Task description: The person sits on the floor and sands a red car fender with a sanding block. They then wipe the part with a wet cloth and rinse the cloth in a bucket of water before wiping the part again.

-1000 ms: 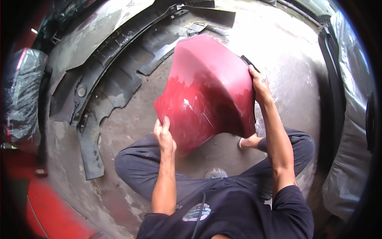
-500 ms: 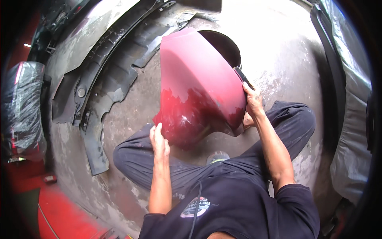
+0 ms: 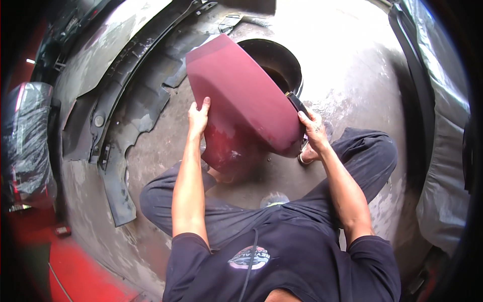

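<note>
A red car body panel (image 3: 239, 83), dull over most of its face and glossier near its lower end, is held tilted above the floor in front of me. My left hand (image 3: 199, 117) is closed on its left edge, the thumb lying on the face and the fingers hidden behind. At the right edge my right hand (image 3: 314, 130) is closed around the panel's rim and a narrow black block (image 3: 297, 102) pressed along it. What the fingers under that edge do is hidden. A dark round bucket (image 3: 288, 56) stands just behind the panel.
Long black plastic bumper pieces (image 3: 132, 113) lie on the concrete floor (image 3: 347, 85) at left. A plastic-wrapped part (image 3: 31, 141) stands at far left, and a silvery cover (image 3: 445, 166) hangs along the right. My crossed legs (image 3: 352, 161) surround the near floor.
My left hand has moved up the panel's left edge from its lower corner. The panel has shifted left and turned, showing more of the bucket. My right hand has moved slightly left and down.
</note>
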A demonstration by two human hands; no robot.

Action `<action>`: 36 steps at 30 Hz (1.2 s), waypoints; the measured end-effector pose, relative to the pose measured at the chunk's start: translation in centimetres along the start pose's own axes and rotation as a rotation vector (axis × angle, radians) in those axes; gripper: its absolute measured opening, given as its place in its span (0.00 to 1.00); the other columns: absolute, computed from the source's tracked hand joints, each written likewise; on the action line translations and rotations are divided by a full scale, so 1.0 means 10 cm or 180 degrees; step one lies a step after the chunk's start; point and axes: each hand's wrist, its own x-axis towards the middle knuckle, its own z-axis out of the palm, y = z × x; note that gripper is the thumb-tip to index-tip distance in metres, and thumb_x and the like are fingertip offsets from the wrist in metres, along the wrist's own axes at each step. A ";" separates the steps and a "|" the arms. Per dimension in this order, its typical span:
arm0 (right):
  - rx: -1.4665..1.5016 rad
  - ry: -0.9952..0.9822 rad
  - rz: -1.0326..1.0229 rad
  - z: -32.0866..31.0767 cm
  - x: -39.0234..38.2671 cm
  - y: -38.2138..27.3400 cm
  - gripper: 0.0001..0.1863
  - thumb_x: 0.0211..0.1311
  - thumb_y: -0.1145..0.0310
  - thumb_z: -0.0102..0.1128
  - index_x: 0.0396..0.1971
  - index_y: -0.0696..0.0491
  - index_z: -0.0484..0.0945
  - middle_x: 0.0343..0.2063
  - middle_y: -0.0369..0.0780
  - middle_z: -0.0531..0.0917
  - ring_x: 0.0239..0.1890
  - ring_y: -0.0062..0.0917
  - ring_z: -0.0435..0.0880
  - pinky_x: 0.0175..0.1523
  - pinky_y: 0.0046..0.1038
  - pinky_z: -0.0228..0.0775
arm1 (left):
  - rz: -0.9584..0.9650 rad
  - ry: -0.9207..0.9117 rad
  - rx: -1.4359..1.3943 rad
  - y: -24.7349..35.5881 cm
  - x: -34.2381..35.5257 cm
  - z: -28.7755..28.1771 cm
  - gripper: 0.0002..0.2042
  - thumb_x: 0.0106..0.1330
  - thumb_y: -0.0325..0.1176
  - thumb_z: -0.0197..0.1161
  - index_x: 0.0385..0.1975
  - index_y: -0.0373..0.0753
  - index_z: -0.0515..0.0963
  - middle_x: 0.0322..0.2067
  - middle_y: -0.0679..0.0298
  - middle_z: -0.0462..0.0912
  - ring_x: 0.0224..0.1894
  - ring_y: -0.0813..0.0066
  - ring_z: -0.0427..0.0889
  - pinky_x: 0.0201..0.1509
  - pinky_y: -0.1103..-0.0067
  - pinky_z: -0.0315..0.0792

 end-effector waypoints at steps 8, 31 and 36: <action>-0.3576 0.0881 -0.2128 -0.02 0.45 -0.74 0.16 0.75 0.72 0.52 0.57 0.61 0.79 0.26 0.49 0.84 0.19 0.33 0.81 0.28 0.35 0.77 | -0.0267 0.0035 -0.0249 0.01 -0.29 0.06 0.30 0.70 0.58 0.67 0.51 0.30 0.80 0.43 0.53 0.87 0.44 0.66 0.84 0.52 0.70 0.77; -0.4411 -0.1173 -0.0718 0.54 2.36 -0.12 0.16 0.66 0.61 0.59 0.46 0.53 0.86 0.39 0.55 0.88 0.43 0.51 0.88 0.48 0.45 0.81 | -0.0059 0.0111 -0.0018 0.40 -0.32 0.08 0.29 0.68 0.56 0.69 0.42 0.27 0.82 0.33 0.51 0.88 0.35 0.65 0.85 0.44 0.69 0.78; -0.3736 0.0333 -0.1370 0.22 1.75 -0.90 0.14 0.70 0.71 0.51 0.52 0.51 0.79 0.33 0.52 0.88 0.37 0.46 0.90 0.48 0.47 0.82 | -0.0015 0.0213 0.0236 0.38 -0.22 0.14 0.29 0.68 0.57 0.69 0.42 0.29 0.84 0.34 0.50 0.89 0.36 0.62 0.86 0.45 0.68 0.78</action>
